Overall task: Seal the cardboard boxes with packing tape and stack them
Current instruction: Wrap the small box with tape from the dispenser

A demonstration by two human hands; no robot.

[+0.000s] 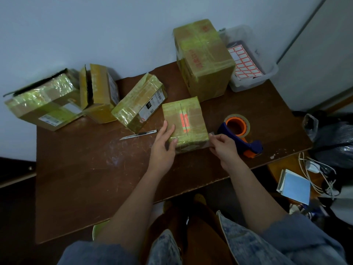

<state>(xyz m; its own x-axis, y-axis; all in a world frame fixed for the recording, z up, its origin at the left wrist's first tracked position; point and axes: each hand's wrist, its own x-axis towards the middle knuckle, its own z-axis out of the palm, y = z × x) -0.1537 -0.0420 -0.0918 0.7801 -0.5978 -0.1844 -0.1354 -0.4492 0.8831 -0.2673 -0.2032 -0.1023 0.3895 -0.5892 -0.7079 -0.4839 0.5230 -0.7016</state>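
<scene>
Small box (185, 121) sits on the table (86, 169) between both hands: left hand (163, 148) lies flat, fingers straight against its left side, while right hand (223, 148) pinches a strip of clear tape (207, 145) at its near right corner. Tape dispenser (238, 131) stands just beyond the right hand. Utility knife (138, 135) lies left of the left hand; four more boxes stand farther off.
</scene>
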